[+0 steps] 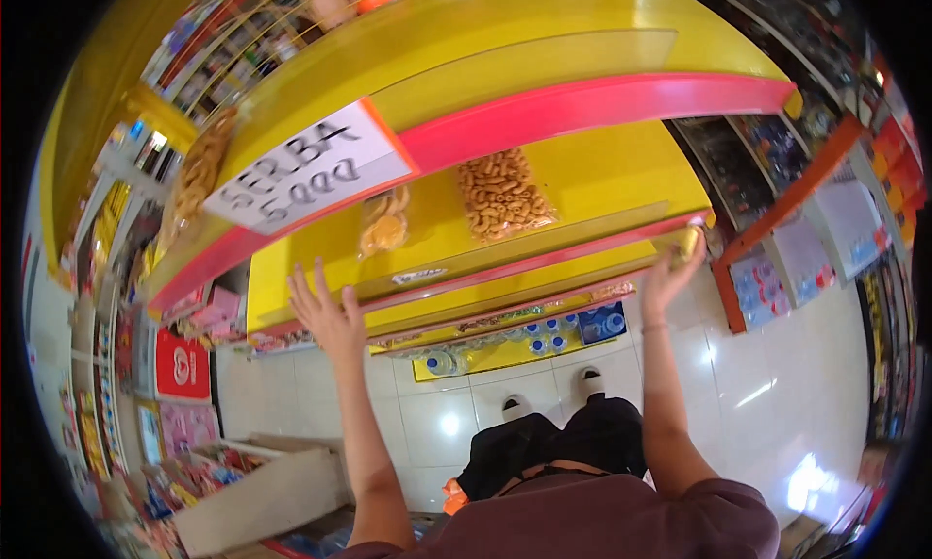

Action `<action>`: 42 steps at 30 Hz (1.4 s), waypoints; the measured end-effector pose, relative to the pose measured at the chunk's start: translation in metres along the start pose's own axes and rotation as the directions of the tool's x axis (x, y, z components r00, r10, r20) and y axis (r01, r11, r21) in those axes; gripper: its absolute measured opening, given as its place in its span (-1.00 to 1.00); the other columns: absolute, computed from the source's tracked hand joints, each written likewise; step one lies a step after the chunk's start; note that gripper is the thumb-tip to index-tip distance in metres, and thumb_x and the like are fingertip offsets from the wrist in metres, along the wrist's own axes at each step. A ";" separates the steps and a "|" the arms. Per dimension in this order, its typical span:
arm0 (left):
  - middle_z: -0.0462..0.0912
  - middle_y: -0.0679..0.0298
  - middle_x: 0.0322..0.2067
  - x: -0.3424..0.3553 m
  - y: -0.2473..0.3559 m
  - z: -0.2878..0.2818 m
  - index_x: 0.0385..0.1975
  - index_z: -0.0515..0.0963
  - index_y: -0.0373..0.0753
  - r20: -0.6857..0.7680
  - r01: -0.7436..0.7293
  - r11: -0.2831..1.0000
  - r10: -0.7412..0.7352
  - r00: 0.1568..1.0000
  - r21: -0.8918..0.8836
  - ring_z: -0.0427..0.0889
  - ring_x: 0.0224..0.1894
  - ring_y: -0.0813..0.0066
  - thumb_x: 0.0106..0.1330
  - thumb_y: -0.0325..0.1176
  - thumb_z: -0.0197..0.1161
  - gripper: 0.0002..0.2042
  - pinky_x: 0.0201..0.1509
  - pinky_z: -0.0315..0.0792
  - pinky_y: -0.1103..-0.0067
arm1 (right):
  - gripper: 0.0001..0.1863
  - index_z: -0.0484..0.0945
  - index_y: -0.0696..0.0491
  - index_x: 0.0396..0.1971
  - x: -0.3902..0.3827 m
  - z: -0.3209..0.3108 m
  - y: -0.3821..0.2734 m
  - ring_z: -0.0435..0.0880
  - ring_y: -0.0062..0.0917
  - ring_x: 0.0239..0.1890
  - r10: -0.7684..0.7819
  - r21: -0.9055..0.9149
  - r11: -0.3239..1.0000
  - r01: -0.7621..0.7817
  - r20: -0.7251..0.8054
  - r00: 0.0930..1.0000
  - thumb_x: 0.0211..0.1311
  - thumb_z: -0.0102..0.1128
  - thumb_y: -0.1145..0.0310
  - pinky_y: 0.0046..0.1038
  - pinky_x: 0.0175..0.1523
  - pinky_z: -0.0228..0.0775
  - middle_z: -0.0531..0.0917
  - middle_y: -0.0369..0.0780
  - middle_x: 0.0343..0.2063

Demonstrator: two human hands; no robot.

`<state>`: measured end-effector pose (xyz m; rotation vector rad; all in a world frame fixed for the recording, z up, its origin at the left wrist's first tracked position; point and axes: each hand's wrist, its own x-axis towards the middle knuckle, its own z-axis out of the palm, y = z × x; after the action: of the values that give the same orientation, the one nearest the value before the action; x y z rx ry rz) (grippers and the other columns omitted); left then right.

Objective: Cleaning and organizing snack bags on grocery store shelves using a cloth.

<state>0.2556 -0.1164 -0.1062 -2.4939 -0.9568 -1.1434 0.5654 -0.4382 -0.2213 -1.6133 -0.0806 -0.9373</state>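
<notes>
My left hand point(330, 321) has its fingers spread at the front edge of the middle yellow shelf point(612, 171), near the left end. My right hand point(675, 273) is closed on a small yellow piece point(689, 242) at that shelf's right end, by the red edge strip. On the shelf lie a bag of curly snacks point(502, 195) and a smaller bag of round snacks point(383, 231). A white sign with handwriting point(311, 166) hangs on the upper shelf's red strip point(582, 113). Another snack bag point(199, 171) sits at the upper left.
Lower shelves hold packets and water bottles point(549, 331) above my feet point(592, 382). An orange rack point(786, 210) with bottled drinks stands at right. A red freezer point(183, 365) and a box of goods point(243, 501) are at left, with stocked shelves around the tiled floor point(738, 404).
</notes>
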 end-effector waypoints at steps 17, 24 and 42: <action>0.40 0.14 0.05 -0.009 -0.046 0.046 -0.09 0.43 -0.19 -0.003 -0.201 0.977 0.202 0.979 -0.064 0.24 0.22 0.12 0.35 -0.06 -0.22 -0.60 0.17 0.01 0.22 | -0.71 0.42 0.25 -0.08 -0.017 0.061 -0.052 0.30 -0.77 -0.44 0.356 0.369 0.894 -0.255 -0.238 0.904 0.36 -0.06 0.34 -0.68 -0.36 0.20 0.43 -0.41 -0.49; 0.44 0.14 -0.04 -0.009 -0.058 0.044 -0.17 0.43 -0.23 -0.015 -0.195 0.981 0.195 0.981 -0.001 0.38 0.04 0.16 0.35 -0.05 -0.23 -0.60 0.07 0.10 0.29 | -0.52 0.16 0.24 0.22 -0.093 0.042 -0.095 0.14 -0.41 0.30 0.392 0.537 0.776 -0.331 0.000 0.920 0.28 -0.15 0.60 -0.44 0.34 -0.10 0.22 -0.10 0.25; 0.44 0.14 -0.23 -0.012 -0.052 0.050 -0.29 0.45 -0.24 -0.065 -0.178 0.984 0.175 0.982 -0.031 0.38 -0.11 0.15 0.32 -0.03 -0.21 -0.60 -0.05 0.10 0.30 | -0.47 0.15 0.24 0.22 -0.065 0.070 -0.095 -0.05 -0.23 0.39 0.151 0.230 0.965 -0.128 -0.086 0.985 0.21 -0.16 0.64 -0.30 0.39 -0.22 -0.01 -0.05 0.34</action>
<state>0.2460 -0.0596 -0.1513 -2.4974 -0.6882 -1.1837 0.5077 -0.3229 -0.1829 -1.3423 -0.0003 -0.8678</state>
